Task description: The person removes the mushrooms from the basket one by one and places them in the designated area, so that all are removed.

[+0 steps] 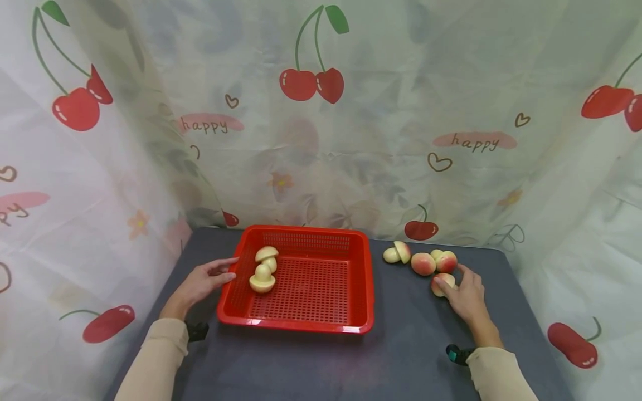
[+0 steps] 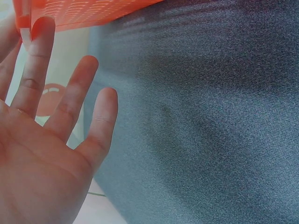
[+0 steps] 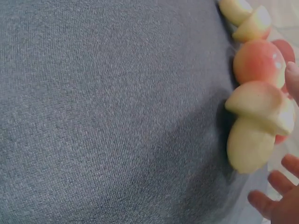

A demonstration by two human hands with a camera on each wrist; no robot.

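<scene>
Two cream toy mushrooms lie in a red plastic basket (image 1: 296, 329): one upper mushroom (image 1: 267, 254) and one lower mushroom (image 1: 262, 284). My left hand (image 1: 203, 285) is at the basket's left rim; its fingers (image 2: 74, 93) are fairly straight, with fingertips at the rim. On the right, my right hand (image 1: 468, 292) is around the nearest pink-and-cream toy mushroom (image 1: 443, 285), thumb on one side and fingers on the other. In the right wrist view this mushroom (image 3: 252, 144) lies on the cloth, and the visible fingers (image 3: 264, 203) are loosely spread, apart from it.
Behind the right hand, several more toy mushrooms (image 1: 423, 264) lie close together, the farthest one (image 1: 397, 253) nearer the basket. The dark grey table (image 1: 331, 367) is bounded by cherry-printed curtains (image 1: 321, 167) at the back and both sides.
</scene>
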